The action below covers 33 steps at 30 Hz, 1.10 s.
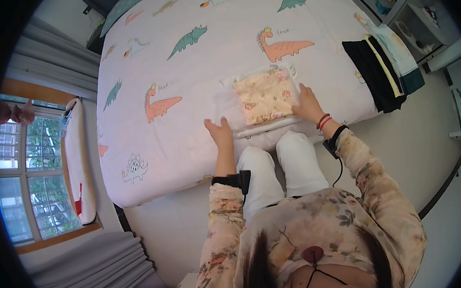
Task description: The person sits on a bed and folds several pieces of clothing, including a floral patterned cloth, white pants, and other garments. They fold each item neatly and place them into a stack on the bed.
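A folded pale-yellow cloth with pink flowers (267, 97) lies near the front edge of the bed, in what looks like a clear plastic bag (227, 108). My right hand (309, 106) grips the right side of this bundle, with the thumb over its edge. By the bag's lower left side, my left hand (220, 132) rests with thumb and fingers apart; whether it touches the film is hard to tell. A white folded layer (269, 127) shows beneath the bundle's near edge.
The bed (188, 141) has a pale pink dinosaur-print cover. To the right lie folded black clothes (371, 74), a yellow strip of fabric (384, 63) and a white-and-green folded cloth (396, 49). At the left is a window (45, 171) with grey curtains (90, 271). Shelves (418, 24) stand far right.
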Each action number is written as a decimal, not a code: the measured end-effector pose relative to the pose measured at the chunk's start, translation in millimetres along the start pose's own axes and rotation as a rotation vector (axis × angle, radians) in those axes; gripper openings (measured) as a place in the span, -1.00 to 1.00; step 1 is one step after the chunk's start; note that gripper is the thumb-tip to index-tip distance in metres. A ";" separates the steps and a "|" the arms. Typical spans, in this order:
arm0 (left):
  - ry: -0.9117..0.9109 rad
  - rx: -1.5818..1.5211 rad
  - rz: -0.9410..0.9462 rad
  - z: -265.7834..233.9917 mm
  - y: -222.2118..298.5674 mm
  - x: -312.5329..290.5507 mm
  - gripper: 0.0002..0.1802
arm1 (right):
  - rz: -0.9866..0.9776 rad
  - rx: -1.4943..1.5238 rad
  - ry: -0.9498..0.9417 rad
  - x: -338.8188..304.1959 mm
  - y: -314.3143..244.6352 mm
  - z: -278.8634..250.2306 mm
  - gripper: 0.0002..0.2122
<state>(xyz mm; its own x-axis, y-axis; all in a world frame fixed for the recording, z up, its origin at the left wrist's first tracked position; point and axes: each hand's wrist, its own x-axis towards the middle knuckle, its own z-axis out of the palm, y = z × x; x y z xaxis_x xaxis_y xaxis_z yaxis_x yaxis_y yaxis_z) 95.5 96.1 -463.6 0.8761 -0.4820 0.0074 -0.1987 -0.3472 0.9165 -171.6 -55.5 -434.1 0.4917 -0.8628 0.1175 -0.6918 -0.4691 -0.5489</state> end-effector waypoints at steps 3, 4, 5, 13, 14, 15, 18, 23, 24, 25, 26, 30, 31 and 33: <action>-0.118 0.612 0.548 18.7 49.9 -25.3 -0.27 | -0.251 -0.150 0.092 4.9 -17.6 -16.1 -0.33; -0.215 0.685 0.591 24.0 56.8 -28.1 -0.26 | -0.368 -0.206 0.132 10.3 -27.7 -13.3 -0.34; -0.317 0.751 0.634 34.6 62.1 -29.2 -0.26 | -0.361 -0.192 0.080 14.8 -36.8 -9.5 -0.40; -0.583 0.897 0.739 89.4 44.8 7.7 -0.18 | -0.421 -0.330 -0.068 52.4 -50.1 41.4 -0.44; -0.584 0.878 0.747 92.8 41.0 11.6 -0.15 | -0.401 -0.336 -0.082 54.3 -43.1 45.2 -0.45; -0.585 0.860 0.754 96.4 37.3 13.7 -0.12 | -0.382 -0.341 -0.095 56.4 -35.6 48.0 -0.45; -0.649 0.844 0.739 103.1 31.2 17.4 -0.03 | -0.330 -0.334 -0.125 54.6 -18.9 63.6 -0.45; -0.743 0.830 0.635 107.3 28.2 22.5 0.20 | -0.323 -0.329 -0.147 58.5 -11.8 72.9 -0.41; -0.772 0.827 0.626 106.7 29.3 23.7 0.25 | -0.323 -0.332 -0.153 58.3 -9.7 72.9 -0.41; -0.816 0.817 0.618 104.7 33.1 26.1 0.30 | -0.327 -0.332 -0.154 59.0 -9.0 73.2 -0.40; -0.860 0.806 0.608 102.2 38.0 28.0 0.34 | -0.328 -0.331 -0.161 59.2 -8.4 73.7 -0.38; -1.029 0.893 0.587 84.9 40.4 42.9 0.46 | -0.357 -0.310 -0.195 61.1 -9.8 69.6 -0.29; -1.027 0.894 0.552 79.0 40.2 45.2 0.48 | -0.368 -0.297 -0.209 60.4 -10.2 69.7 -0.26; -1.022 0.896 0.476 65.1 39.1 48.4 0.50 | -0.390 -0.316 -0.232 59.7 -7.6 66.8 -0.22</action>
<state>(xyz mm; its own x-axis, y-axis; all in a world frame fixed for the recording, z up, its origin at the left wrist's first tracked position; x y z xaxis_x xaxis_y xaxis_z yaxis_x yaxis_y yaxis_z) 101.5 6.8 -453.4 0.0329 -0.9155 -0.4009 -0.9180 -0.1863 0.3501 -101.7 -90.9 -478.2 0.8221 -0.5664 0.0577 -0.5426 -0.8101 -0.2220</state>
